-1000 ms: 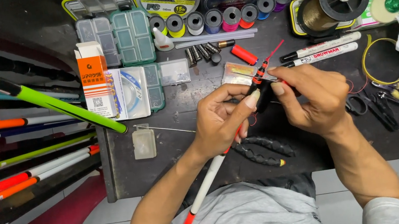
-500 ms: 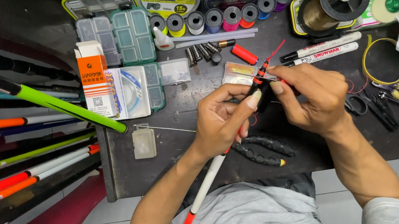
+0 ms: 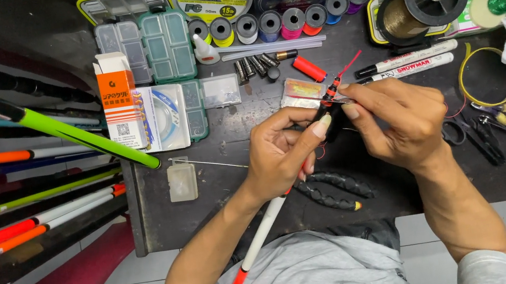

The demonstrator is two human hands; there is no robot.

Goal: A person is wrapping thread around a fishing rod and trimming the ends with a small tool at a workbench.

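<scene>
Red-tipped fishing float (image 3: 332, 92) pinched between both hands above the black tabletop (image 3: 259, 187), over the middle of the bench. Left hand (image 3: 281, 151) closed around the dark upper body of the float, thumb pressing toward the tip; right hand (image 3: 398, 121) closed on the thin banded antenna section, index finger and thumb meeting just beside the left thumbnail, possibly with fine line or a small fitting between them, too small to tell. Best done, by judgement, with the left grip kept steady and low on the body and only the right fingertips working, light pressure, no bending of the slender tip, elbows held in close for support. Long axis running diagonally: white-and-orange stem (image 3: 260, 240) low and left toward the lap, red tip up and right toward the two marker pens (image 3: 406, 61). Pointing away from the body, tilted roughly halfway between upright and level in the view. Black-handled pliers (image 3: 332, 191) lying just beneath the hands, scissors (image 3: 473, 134) near the right wrist, a row of thread spools (image 3: 279, 23) and compartment boxes (image 3: 153, 44) farther back, and coloured rods (image 3: 36, 192) racked at the left edge.
</scene>
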